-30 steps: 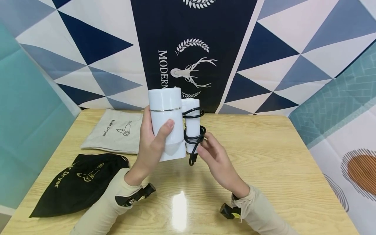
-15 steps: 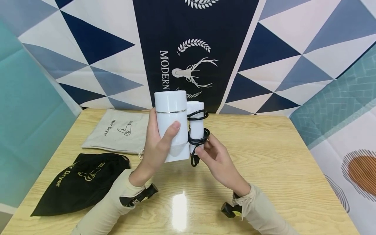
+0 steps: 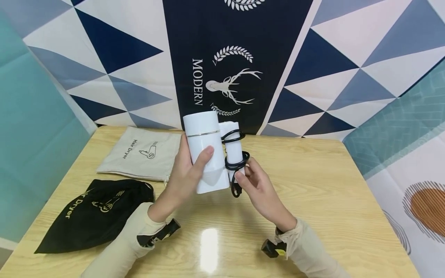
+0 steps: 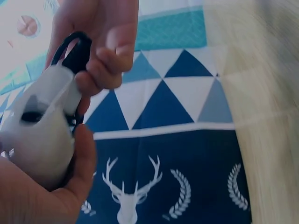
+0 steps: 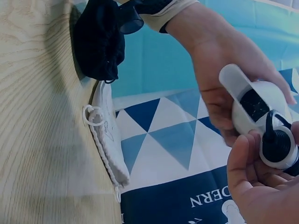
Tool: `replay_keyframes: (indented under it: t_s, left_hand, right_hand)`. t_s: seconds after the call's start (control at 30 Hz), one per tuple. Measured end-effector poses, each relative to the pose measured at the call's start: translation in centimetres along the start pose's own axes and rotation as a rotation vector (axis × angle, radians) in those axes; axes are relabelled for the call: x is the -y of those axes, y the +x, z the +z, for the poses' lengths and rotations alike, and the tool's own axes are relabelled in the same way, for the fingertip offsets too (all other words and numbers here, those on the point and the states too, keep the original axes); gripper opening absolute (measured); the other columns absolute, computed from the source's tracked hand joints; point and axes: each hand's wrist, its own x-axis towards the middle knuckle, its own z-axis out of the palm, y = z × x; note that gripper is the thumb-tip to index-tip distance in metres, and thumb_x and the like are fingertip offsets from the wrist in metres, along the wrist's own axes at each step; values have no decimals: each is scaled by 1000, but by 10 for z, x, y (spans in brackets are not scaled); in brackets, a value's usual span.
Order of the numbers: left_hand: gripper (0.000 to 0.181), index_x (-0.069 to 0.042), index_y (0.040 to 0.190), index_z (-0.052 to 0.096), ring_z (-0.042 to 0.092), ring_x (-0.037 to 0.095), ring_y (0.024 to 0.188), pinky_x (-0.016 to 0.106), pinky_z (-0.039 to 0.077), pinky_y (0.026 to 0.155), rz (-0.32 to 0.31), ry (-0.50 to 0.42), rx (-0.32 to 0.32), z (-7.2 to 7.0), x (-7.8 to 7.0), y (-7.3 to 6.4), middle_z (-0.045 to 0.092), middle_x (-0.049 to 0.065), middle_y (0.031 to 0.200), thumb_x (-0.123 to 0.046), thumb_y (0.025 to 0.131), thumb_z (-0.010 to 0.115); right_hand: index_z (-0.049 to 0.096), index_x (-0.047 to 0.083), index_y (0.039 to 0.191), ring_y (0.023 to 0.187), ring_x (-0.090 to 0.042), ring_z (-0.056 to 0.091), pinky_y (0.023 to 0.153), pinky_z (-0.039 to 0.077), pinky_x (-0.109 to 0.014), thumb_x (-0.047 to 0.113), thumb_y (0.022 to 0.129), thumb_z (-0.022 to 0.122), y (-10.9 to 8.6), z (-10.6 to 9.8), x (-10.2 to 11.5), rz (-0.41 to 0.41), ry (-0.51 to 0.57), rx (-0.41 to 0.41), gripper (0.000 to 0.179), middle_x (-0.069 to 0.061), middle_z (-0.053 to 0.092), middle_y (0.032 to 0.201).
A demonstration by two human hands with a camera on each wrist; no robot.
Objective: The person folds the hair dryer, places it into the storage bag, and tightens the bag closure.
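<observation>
A white hair dryer (image 3: 203, 141) with a thin metallic ring is held above the table, its handle folded alongside the barrel. My left hand (image 3: 180, 179) grips the barrel from the left, thumb across the front. A black cord (image 3: 235, 166) is wound around the handle. At the handle's lower end, my right hand (image 3: 262, 193) holds the handle and cord between thumb and fingers; some fingers are hidden behind. The right wrist view shows the dryer's (image 5: 275, 95) underside with a dark opening, the cord leaving the round handle end.
A light grey cloth bag (image 3: 156, 166) printed "Hair Dryer" lies at the table's back left. Nearer, a black drawstring bag (image 3: 104, 227) lies beside my left forearm. The wooden table (image 3: 313, 193) meets a patterned backdrop (image 3: 323, 65) behind.
The hair dryer has moved slightly right and down and tilted a little. My right thumb has come in closer on the handle end and cord. The bags stay put.
</observation>
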Motion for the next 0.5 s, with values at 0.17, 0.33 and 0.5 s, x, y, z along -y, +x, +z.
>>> replay_keyframes:
  t_s: [0.17,0.33,0.5]
  left_hand:
    - [52,-12,142,33,66,23,97,38,58,75,-97,184,126,-16,-2,0,63,12,118,-34,101,56]
    - [60,-14,149,26,60,23,108,40,54,86,-146,318,267,-34,-12,3,59,11,123,-38,103,54]
    - [61,-15,153,26,55,21,115,42,49,91,-120,463,252,-51,-19,7,56,7,125,-41,104,50]
  right_hand:
    - [42,0,134,78,-20,59,68,51,-31,13,107,43,2,-6,-1,9,32,0,30,-11,62,93]
    - [44,2,133,80,-22,56,70,51,-34,18,109,38,3,-12,-1,37,128,-10,29,-7,63,97]
    - [46,5,130,81,-19,55,71,51,-34,18,109,38,3,-16,-1,31,172,-32,26,-5,62,98]
